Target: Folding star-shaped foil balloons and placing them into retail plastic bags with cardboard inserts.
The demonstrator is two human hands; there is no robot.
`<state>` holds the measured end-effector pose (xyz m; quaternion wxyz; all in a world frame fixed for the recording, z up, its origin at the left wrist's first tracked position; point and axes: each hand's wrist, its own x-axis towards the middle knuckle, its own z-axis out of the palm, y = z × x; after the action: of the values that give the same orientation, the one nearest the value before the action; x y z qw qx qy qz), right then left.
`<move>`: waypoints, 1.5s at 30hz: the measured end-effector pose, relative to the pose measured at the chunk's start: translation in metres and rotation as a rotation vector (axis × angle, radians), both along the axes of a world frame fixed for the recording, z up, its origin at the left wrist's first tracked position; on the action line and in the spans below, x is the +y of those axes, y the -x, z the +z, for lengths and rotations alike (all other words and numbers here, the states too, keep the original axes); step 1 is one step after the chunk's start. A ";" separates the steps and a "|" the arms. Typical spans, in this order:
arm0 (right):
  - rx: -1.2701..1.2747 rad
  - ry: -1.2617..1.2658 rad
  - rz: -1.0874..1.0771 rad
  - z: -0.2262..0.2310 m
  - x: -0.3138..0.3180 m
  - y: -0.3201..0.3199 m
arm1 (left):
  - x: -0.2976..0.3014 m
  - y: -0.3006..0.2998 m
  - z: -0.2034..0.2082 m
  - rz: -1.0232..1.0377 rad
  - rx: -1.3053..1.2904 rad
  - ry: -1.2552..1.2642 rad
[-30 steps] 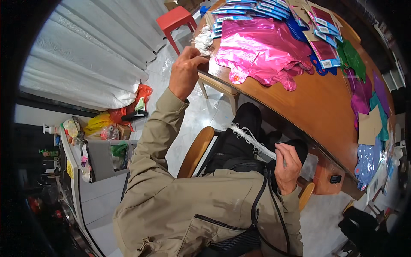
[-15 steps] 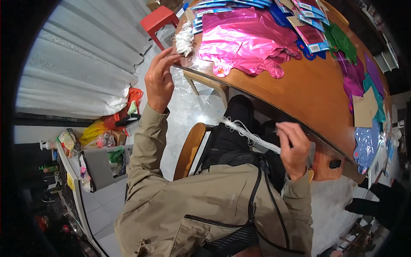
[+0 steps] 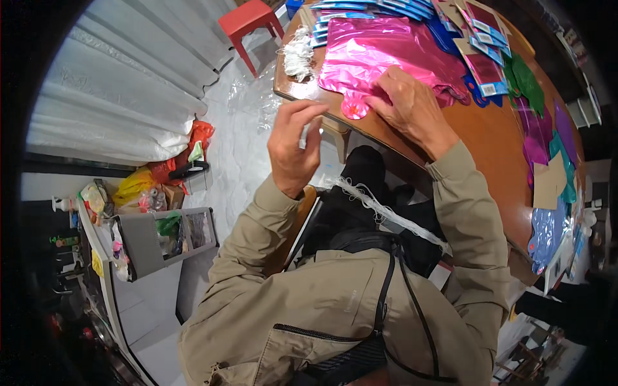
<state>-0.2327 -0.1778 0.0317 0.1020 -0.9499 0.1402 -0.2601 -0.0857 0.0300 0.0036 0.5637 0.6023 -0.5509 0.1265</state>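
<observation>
Up from beside the thread bundle (image 3: 399, 220), the right hand (image 3: 412, 106) has moved onto the pink foil sheets (image 3: 393, 42) on the wooden table (image 3: 502, 154), while the left hand (image 3: 293, 149) has shifted from near the white string pile (image 3: 299, 58) toward the round pink tab (image 3: 355, 107) at the near edge of the foil. On the right hand, the fingers bend over the foil and the thumb reaches toward the tab; whether they pinch anything I cannot tell. On the left hand, the fingers curve forward with a clear gap to the thumb, nothing visible between them, just off the table edge and to the left of the tab. White and loosely frayed at its left end, the thread bundle lies slantwise across the lap, its other end near the right sleeve (image 3: 473, 225). Blue-edged packets (image 3: 380, 13) are stacked behind the foil, the string pile sits at the table's left corner, and a red stool (image 3: 246, 19) stands beyond it.
</observation>
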 end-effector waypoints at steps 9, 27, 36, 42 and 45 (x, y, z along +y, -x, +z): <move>-0.016 -0.097 0.102 0.001 -0.015 -0.013 | -0.007 -0.003 -0.009 -0.075 0.170 -0.117; -0.037 -0.920 0.026 0.010 -0.037 0.003 | -0.082 -0.034 0.008 -0.154 0.681 -0.363; -0.336 -0.635 -0.229 0.091 -0.139 0.046 | -0.071 -0.033 0.014 0.099 0.258 -0.403; -0.886 -0.977 -0.247 0.181 -0.308 0.179 | -0.088 -0.019 0.014 0.147 0.135 -0.416; -0.972 -0.929 -0.028 0.223 -0.291 0.218 | -0.076 -0.020 0.019 0.205 0.105 -0.445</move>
<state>-0.4511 -0.4689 0.2548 0.5482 -0.5803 0.1881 -0.5722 -0.0660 -0.0463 0.0230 0.4293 0.7701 -0.4711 0.0269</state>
